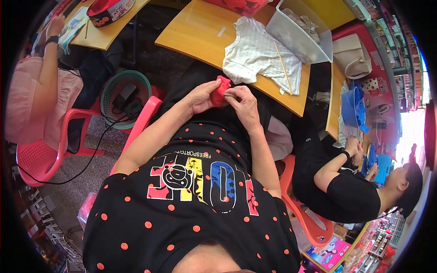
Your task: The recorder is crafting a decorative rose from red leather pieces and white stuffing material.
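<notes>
In front of you stands a wooden table, a white garment lying on it. Just short of the table's edge, your left hand clasps and your right hand pinches the same small, soft-looking red piece.

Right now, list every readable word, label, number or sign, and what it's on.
Described by place; wording not copied.
Dotted black shirt: large multicoloured letters, legible; small white line above, legible.
Pink printed panel, lower right: mostly too small.
Co-worker's black clothing, right: tiny white mark, too small.
Pink wall and shelves, far right: too blurred.
Red item: none visible.
</notes>
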The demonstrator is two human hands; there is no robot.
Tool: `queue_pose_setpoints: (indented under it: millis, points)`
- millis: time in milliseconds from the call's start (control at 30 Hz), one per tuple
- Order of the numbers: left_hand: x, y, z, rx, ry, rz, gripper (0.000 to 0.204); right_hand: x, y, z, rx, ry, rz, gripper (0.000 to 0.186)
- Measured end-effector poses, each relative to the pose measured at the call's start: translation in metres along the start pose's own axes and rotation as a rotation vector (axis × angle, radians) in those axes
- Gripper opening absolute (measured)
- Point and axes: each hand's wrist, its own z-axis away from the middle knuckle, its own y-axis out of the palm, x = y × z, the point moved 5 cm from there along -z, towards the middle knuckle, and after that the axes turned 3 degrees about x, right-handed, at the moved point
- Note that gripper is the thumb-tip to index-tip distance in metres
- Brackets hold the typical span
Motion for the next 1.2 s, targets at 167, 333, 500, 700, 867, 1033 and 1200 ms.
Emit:
queue_pose_setpoints:
  millis: [167, 333, 500, 700, 867, 1033, 1200]
  points:
    - [0.001, 0.008, 0.001, 0.001, -0.002, -0.125, 0.039, -0.006, 0.005, 0.002, -0.095, 0.034, -0.01, 0.018]
    - [0.0, 0.013, 0.003, -0.01, 0.036, -0.24, 0.033, -0.02, 0.004, 0.002, -0.301, 0.153, 0.019, 0.024]
    - [-0.005, 0.002, 0.0, -0.05, 0.131, -0.224, 0.033, -0.035, 0.013, 0.002, -0.163, 0.318, -0.296, 0.02]
    - [-0.014, 0.013, 0.005, -0.101, 0.168, -0.236, 0.038, -0.034, 0.012, 0.002, -0.132, 0.291, -0.44, 0.015]
    - [-0.008, 0.007, 0.002, -0.09, 0.067, -0.341, 0.039, -0.039, 0.012, 0.001, -0.177, 0.231, -0.267, 0.012]
    - [-0.006, 0.018, 0.002, -0.064, -0.031, -0.21, 0.039, -0.035, 0.008, -0.003, -0.188, 0.281, -0.252, 0.012]
    - [-0.023, 0.037, 0.007, -0.059, -0.036, -0.093, 0.037, -0.011, -0.005, -0.01, -0.102, 0.361, -0.408, 0.012]
